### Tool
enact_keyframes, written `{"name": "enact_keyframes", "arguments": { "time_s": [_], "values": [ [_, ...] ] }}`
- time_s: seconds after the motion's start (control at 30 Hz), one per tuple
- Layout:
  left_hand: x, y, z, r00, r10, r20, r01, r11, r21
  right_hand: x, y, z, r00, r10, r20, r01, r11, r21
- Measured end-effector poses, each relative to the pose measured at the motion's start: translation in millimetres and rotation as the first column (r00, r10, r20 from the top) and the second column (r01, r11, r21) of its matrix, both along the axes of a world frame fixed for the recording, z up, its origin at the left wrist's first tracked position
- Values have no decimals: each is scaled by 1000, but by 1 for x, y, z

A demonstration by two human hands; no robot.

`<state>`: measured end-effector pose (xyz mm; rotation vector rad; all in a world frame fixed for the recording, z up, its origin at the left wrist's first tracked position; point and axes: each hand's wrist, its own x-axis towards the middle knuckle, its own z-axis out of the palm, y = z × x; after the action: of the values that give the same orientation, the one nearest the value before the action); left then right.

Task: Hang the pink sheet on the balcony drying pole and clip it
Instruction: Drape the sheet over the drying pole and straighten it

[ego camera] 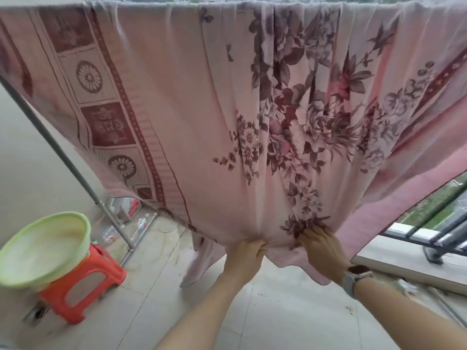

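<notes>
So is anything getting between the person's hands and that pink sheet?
No. The left hand and right hand both grip the lower edge of the pink sheet directly, with nothing visible between. The basin and stool stand off to the left.

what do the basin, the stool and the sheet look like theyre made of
Basin: probably plastic, pale green, smooth moulded rim.
Stool: likely plastic, orange-red, glossy, moulded cut-outs.
Pink sheet: woven fabric, perhaps cotton, matte, falling in soft folds.
</notes>
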<state>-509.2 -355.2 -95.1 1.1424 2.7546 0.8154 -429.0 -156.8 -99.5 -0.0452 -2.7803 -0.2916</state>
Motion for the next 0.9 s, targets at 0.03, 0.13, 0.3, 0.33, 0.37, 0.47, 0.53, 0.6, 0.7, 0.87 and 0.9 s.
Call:
{"name": "enact_keyframes", "arguments": {
  "time_s": [0.03,0.13,0.3,0.33,0.37,0.47,0.53,0.6,0.7,0.87,0.9],
  "values": [
    [-4,-9,2,1000,2,1,-2,1000,18,-6,-9,4,999,-21,30,21,1000,-3],
    [-29,-37,13,995,0,-96,4,999,38,-29,-37,17,999,-47,15,48,996,-75],
    [-99,-91,59,961,131,-244,-88,980,179,-93,-101,61,981,93,-170,-114,987,-115],
    [-116,-106,69,945,169,-280,-113,972,208,-111,-116,69,970,126,-206,-150,983,-103],
    [-133,-124,79,931,203,-303,-139,966,220,-130,-134,79,961,156,-228,-183,978,-99],
    [-187,-186,106,891,297,-344,-219,944,248,-192,-194,106,942,226,-246,-254,963,-88],
    [-223,-232,123,857,370,-359,-285,920,269,-235,-237,122,937,247,-248,-278,956,-96],
    [-256,-280,139,836,435,-333,-350,892,286,-279,-279,138,931,252,-265,-293,947,-131],
    [-304,-349,156,812,508,-287,-417,849,325,-339,-336,157,921,255,-294,-310,938,-157],
    [-388,-417,183,783,602,-160,-505,763,403,-418,-404,193,860,304,-410,-383,915,-125],
    [-406,-423,190,776,615,-142,-511,744,430,-435,-415,199,841,317,-438,-398,911,-106]
  ]
}}
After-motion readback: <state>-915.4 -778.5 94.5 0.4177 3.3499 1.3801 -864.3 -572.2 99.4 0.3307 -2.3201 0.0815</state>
